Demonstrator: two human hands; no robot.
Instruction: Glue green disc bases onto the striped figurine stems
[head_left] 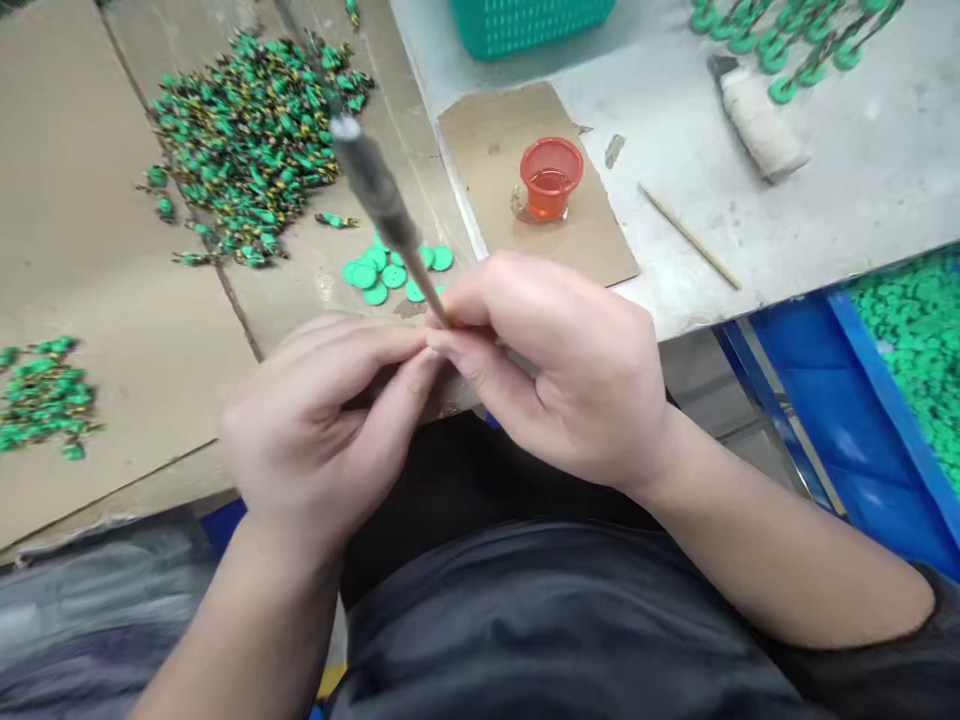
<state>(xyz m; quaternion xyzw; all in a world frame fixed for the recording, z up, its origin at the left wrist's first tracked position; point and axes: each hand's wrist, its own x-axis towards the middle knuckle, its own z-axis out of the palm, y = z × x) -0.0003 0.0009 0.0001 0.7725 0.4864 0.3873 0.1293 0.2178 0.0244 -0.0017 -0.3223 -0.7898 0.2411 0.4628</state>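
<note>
Centrally, both hands meet above the near edge of the bench [817,220], fingertips touching or nearly so. The left hand [322,410] is closed in a pinch of thumb and index finger; whether a small part sits between those tips is hidden. The right hand [577,370] is pinched closed at the tapered lower end of a slender rod-shaped tool [379,195], which slants up and to the left and is blurred toward the top.

Just beyond the fingertips, a loose cluster of flat green discs [364,273] lies on the bench, some overlapping. Behind and left of the discs is a large heap of small green, dark and yellow parts [247,150]; a smaller heap [46,395] lies at far left.

Beyond the right hand, a red cup [552,148] containing liquid stands upright on a cardboard piece [495,130]. Right of the cardboard lie a thin wooden stick [690,236] and, farther back, a whitish roll [761,125]. A teal basket [532,22] stands behind the cardboard
</note>
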